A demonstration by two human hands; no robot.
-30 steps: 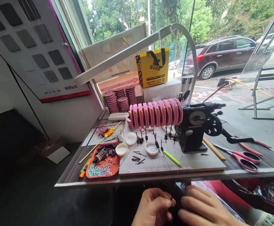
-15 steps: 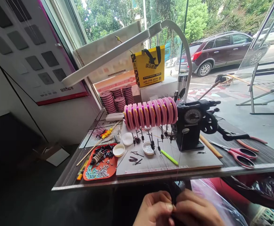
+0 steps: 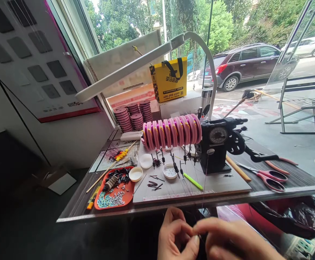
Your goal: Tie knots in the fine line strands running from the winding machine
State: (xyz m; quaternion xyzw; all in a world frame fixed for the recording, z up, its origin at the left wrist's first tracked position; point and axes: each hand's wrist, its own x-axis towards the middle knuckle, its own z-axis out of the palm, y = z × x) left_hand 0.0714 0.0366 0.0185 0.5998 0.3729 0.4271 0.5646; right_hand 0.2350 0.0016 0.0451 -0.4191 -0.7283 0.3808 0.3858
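Note:
Below the table's front edge, my left hand (image 3: 175, 236) is closed in a pinch on a thin fishing line (image 3: 200, 237), of which only a short piece shows. My right hand (image 3: 234, 236) meets it from the right, its index fingertip against the left fingers and its other fingers curled. Whatever small piece sits between the fingertips is hidden. Above the hands, a row of pink foam spools (image 3: 172, 131) is mounted on a black hand-cranked winder (image 3: 215, 144). Fine lines with small black stoppers hang from the spools towards the table edge.
On the table are an orange tray (image 3: 99, 202) of small beads and swivels, white dishes (image 3: 136, 174), a green pen-like tool (image 3: 193, 181), and scissors (image 3: 271, 180). Stacked spools (image 3: 123, 119), a lamp (image 3: 130, 65) and a yellow bag (image 3: 170, 81) stand behind. A black plastic bag (image 3: 295, 215) hangs lower right.
My right hand has shifted slightly, its index finger now reaching across to the left fingertips. My left fingers have risen and bent more. The view has tilted slightly.

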